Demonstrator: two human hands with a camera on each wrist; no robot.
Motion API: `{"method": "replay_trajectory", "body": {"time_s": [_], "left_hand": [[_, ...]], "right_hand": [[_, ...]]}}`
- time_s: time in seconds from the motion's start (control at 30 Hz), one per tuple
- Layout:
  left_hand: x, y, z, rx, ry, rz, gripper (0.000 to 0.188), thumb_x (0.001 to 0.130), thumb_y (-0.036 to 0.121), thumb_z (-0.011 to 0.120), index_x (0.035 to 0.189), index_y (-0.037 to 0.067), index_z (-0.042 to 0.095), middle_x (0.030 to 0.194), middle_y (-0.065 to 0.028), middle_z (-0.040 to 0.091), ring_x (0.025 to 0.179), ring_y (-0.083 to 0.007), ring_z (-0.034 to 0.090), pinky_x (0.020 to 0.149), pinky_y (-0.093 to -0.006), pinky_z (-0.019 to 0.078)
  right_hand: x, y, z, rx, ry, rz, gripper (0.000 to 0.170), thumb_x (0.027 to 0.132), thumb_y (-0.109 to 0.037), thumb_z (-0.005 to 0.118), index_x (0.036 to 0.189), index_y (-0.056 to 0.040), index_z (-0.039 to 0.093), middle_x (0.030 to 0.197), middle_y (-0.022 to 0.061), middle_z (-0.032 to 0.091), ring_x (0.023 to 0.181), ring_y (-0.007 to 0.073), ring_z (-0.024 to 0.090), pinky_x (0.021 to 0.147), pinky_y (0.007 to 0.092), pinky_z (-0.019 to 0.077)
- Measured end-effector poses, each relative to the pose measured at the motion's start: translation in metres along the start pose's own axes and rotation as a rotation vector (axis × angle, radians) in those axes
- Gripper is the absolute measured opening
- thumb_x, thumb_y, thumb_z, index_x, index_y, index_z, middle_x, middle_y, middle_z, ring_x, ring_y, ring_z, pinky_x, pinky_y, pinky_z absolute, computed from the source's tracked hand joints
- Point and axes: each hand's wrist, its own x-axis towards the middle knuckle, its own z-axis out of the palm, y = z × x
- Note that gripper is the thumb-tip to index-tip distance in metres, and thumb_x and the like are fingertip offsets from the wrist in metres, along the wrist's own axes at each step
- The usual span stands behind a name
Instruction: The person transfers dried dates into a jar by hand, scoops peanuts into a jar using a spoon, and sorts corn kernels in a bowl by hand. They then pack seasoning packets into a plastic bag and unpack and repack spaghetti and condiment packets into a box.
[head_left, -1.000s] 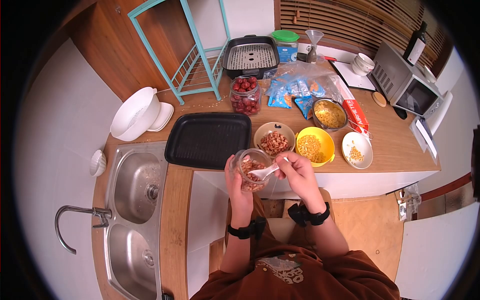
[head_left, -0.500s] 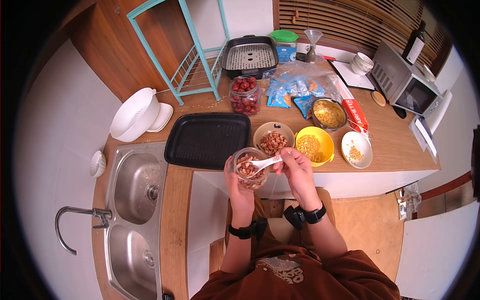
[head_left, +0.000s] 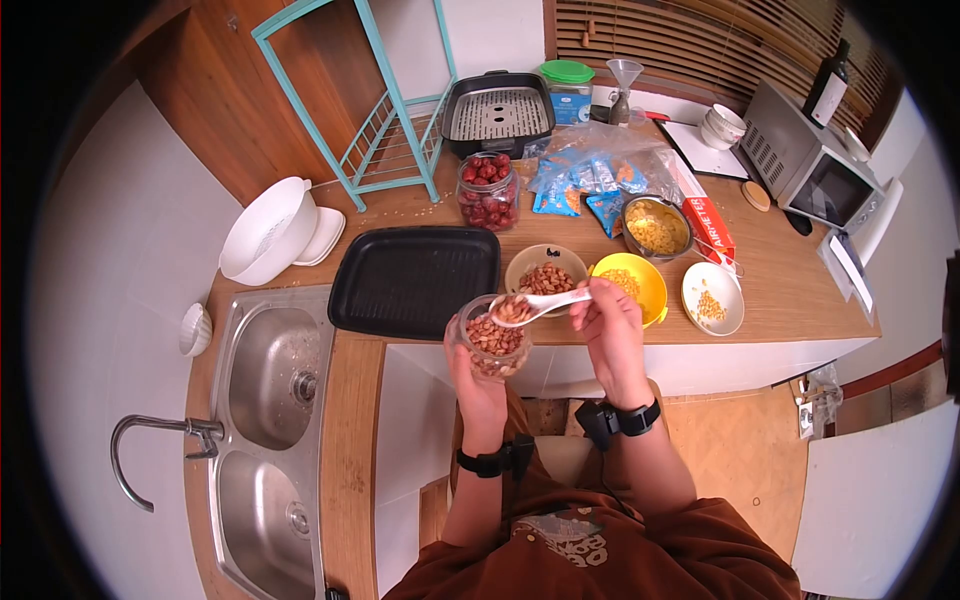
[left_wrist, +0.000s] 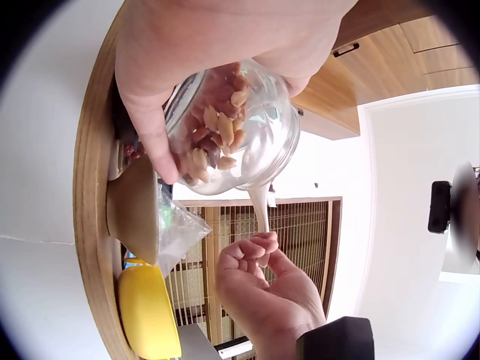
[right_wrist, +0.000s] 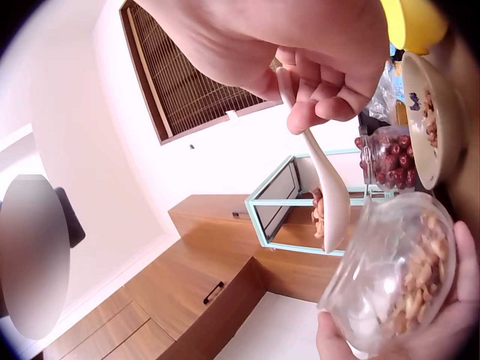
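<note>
Here, the right hand pinches the handle of a white spoon between thumb and curled fingers; the spoon's bowl, loaded with nuts, is above the mouth of a clear jar. The left hand wraps its fingers round that jar, which contains more nuts. Just beyond, on the counter, stands a beige bowl of similar nuts, with a yellow bowl beside it and a white dish farther right. A black tray lies to the left, near a jar of red fruit.
</note>
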Motion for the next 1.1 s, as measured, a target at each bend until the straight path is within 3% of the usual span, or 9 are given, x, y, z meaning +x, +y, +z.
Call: {"method": "replay_trajectory", "body": {"time_s": [0.2, 0.37, 0.47, 0.7, 0.77, 0.83, 0.93, 1.03, 1.1], "left_hand": [[0.003, 0.005, -0.002, -0.006, 0.029, 0.014, 0.051, 0.109, 0.040, 0.032, 0.151, 0.010, 0.036, 0.147, -0.0108, 0.047, 0.135, -0.0276, 0.049, 0.109, -0.0477, 0.0470], [0.004, 0.007, -0.001, -0.003, 0.035, 0.016, 0.051, 0.109, 0.040, 0.033, 0.151, 0.011, 0.035, 0.147, -0.0107, 0.048, 0.135, -0.0277, 0.049, 0.109, -0.0488, 0.0475], [0.004, 0.005, -0.003, 0.004, 0.032, 0.021, 0.051, 0.109, 0.040, 0.033, 0.151, 0.011, 0.035, 0.147, -0.0110, 0.048, 0.135, -0.0276, 0.049, 0.109, -0.0488, 0.0478], [0.004, 0.010, 0.003, 0.046, -0.031, 0.031, 0.052, 0.109, 0.039, 0.035, 0.151, 0.009, 0.035, 0.147, -0.0118, 0.048, 0.136, -0.0270, 0.048, 0.112, -0.0465, 0.0440], [0.004, 0.011, 0.004, 0.062, -0.048, 0.046, 0.053, 0.108, 0.039, 0.037, 0.151, 0.009, 0.034, 0.147, -0.0118, 0.047, 0.138, -0.0268, 0.047, 0.113, -0.0463, 0.0425], [0.003, 0.013, 0.006, 0.030, -0.043, 0.062, 0.066, 0.103, 0.040, 0.053, 0.152, 0.005, 0.029, 0.147, -0.0150, 0.046, 0.137, -0.0271, 0.046, 0.114, -0.0437, 0.0392], [0.003, 0.014, 0.007, 0.133, -0.103, 0.085, 0.062, 0.104, 0.041, 0.046, 0.153, 0.007, 0.030, 0.150, -0.0108, 0.043, 0.141, -0.0251, 0.042, 0.116, -0.0436, 0.0377], [0.003, 0.015, 0.009, 0.143, -0.140, 0.078, 0.063, 0.103, 0.040, 0.050, 0.153, 0.006, 0.029, 0.149, -0.0118, 0.045, 0.139, -0.0255, 0.044, 0.115, -0.0431, 0.0377], [0.003, 0.016, 0.009, 0.141, -0.152, 0.078, 0.063, 0.103, 0.039, 0.050, 0.153, 0.006, 0.029, 0.148, -0.0128, 0.046, 0.138, -0.0259, 0.045, 0.115, -0.0431, 0.0378]], "right_hand": [[0.025, 0.003, -0.021, 0.028, 0.071, -0.130, 0.020, 0.105, -0.016, 0.055, 0.103, 0.0006, 0.066, 0.079, 0.0050, 0.068, 0.068, 0.0090, 0.059, 0.065, 0.0224, 0.0477], [0.028, 0.013, -0.030, -0.594, 0.012, -0.261, 0.019, 0.103, -0.014, 0.061, 0.112, -0.0002, 0.069, 0.083, -0.0004, 0.067, 0.075, 0.0047, 0.058, 0.069, 0.0201, 0.0468], [0.025, 0.011, -0.028, -0.574, -0.010, -0.366, 0.019, 0.102, -0.015, 0.062, 0.112, -0.0005, 0.070, 0.086, -0.0011, 0.066, 0.076, 0.0051, 0.057, 0.070, 0.0207, 0.0473], [-0.007, -0.020, -0.001, -0.378, -0.039, -0.354, 0.018, 0.102, -0.013, 0.061, 0.111, 0.0006, 0.069, 0.091, 0.0023, 0.068, 0.080, 0.0063, 0.059, 0.073, 0.0213, 0.0484], [-0.017, -0.023, 0.005, -0.360, -0.216, -0.263, 0.017, 0.102, -0.011, 0.062, 0.111, 0.0007, 0.069, 0.093, 0.0032, 0.069, 0.083, 0.0085, 0.062, 0.075, 0.0229, 0.0503], [-0.026, -0.025, 0.012, -0.448, -0.291, -0.228, 0.016, 0.101, -0.010, 0.063, 0.110, 0.0009, 0.069, 0.094, 0.0036, 0.070, 0.085, 0.0100, 0.063, 0.077, 0.0248, 0.0513], [-0.030, -0.029, 0.025, -0.664, -0.447, -0.279, 0.014, 0.096, -0.007, 0.066, 0.107, 0.0008, 0.070, 0.096, 0.0074, 0.072, 0.088, 0.0177, 0.068, 0.081, 0.0313, 0.0534], [-0.031, -0.030, 0.034, -0.885, -0.563, -0.392, 0.013, 0.093, -0.006, 0.067, 0.104, 0.0008, 0.070, 0.094, 0.0146, 0.070, 0.086, 0.0280, 0.070, 0.077, 0.0364, 0.0536], [-0.029, -0.027, 0.032, -0.924, -0.557, -0.410, 0.013, 0.094, -0.007, 0.067, 0.104, 0.0013, 0.069, 0.093, 0.0146, 0.070, 0.085, 0.0282, 0.070, 0.076, 0.0357, 0.0537]]}}
